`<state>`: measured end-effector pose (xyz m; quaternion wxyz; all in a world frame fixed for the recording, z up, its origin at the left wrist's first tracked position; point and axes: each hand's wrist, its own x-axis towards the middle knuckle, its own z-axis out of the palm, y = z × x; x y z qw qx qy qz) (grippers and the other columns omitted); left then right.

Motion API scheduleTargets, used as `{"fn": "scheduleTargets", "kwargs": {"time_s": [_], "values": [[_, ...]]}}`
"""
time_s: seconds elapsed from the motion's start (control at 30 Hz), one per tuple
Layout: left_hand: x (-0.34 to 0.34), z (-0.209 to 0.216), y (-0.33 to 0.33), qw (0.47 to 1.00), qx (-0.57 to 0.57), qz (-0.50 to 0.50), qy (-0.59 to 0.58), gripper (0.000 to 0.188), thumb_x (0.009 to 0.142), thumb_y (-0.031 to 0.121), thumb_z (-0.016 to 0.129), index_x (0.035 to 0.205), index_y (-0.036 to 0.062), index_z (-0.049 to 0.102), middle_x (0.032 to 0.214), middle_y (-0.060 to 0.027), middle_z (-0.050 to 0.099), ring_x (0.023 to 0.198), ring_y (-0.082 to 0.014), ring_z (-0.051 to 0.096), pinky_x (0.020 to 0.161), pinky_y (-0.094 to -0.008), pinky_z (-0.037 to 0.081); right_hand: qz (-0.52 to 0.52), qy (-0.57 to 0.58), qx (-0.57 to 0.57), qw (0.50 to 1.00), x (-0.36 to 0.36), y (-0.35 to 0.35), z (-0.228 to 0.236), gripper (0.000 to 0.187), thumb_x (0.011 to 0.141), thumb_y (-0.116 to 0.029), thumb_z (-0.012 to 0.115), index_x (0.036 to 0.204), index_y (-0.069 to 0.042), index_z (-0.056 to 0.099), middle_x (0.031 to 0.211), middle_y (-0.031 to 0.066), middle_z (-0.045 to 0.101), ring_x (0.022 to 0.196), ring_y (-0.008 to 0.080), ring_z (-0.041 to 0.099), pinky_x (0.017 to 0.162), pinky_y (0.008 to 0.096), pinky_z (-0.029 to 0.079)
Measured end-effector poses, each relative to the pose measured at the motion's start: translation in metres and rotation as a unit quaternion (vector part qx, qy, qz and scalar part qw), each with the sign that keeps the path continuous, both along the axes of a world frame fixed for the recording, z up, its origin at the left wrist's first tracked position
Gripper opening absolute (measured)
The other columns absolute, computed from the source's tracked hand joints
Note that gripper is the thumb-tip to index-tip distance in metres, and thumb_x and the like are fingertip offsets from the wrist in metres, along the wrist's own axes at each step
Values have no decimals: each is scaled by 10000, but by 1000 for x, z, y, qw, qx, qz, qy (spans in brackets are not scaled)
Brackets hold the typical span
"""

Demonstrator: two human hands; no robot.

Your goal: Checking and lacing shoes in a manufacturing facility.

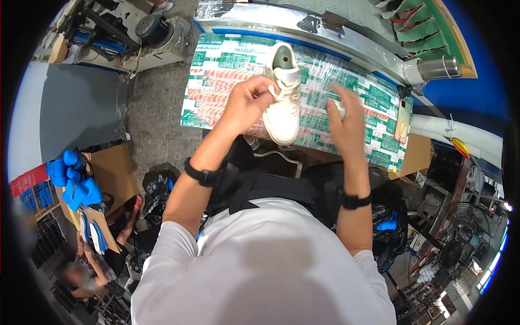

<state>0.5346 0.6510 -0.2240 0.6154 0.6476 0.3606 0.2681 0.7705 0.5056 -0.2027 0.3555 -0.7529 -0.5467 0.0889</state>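
Note:
A cream-white lace-up sneaker [283,116] lies on the work table with its toe toward me and its opening at the far end. My left hand [248,103] is closed in a pinch at the sneaker's left side, on a white shoelace [274,91] by the lacing. To the right of the shoe, apart from it, my right hand [348,116] is raised over the table. Its fingers are slightly blurred, with thumb and fingers spread. A small white patch shows by those fingers, and I cannot make out what it is.
Green, white and red printed wrap covers the table [216,59]. A phone [402,122] lies at its right end. Beyond runs a metal-edged machine [303,19]. A fan [454,252] stands lower right. At lower left, another person [89,265] works near blue bundles [73,176].

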Motion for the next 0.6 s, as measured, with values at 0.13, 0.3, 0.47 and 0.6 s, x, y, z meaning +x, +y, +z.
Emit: {"fn": "scheduleTargets", "kwargs": {"time_s": [0.13, 0.3, 0.47, 0.6], "values": [[-11, 74, -47, 944, -30, -323, -67, 131, 1003, -2, 778, 1133, 0, 798, 1000, -52, 800, 995, -143, 746, 844, -331, 585, -3, -170, -103, 980, 32, -14, -70, 546, 906, -111, 820, 1436, -93, 688, 1455, 211, 659, 1376, 413, 593, 1148, 528, 490], [5, 44, -48, 990, 100, -91, -33, 223, 980, -11, 792, 1204, -3, 790, 1128, -87, 801, 1018, -171, 757, 864, -347, 600, -19, -105, -118, 987, 50, -24, -98, 523, 855, -76, 819, 1362, -70, 693, 1445, 193, 656, 1277, 401, 642, 1088, 506, 538], [16, 4, -8, 960, 266, 24, 80, 353, 941, 3, 831, 1281, 68, 760, 1136, -76, 713, 970, -186, 701, 831, -344, 594, -129, 564, 76, 812, 18, -43, -71, 351, 960, -50, 711, 1310, -38, 694, 1449, 153, 667, 1033, 201, 710, 901, 363, 594], [24, -8, -1, 946, 310, 12, 90, 374, 906, 8, 858, 1260, 84, 765, 1056, -73, 702, 933, -205, 708, 804, -353, 580, -137, 555, -22, 820, 18, -60, -84, 471, 981, -69, 733, 1441, -7, 652, 1395, 150, 677, 997, 178, 719, 889, 363, 602]]}}
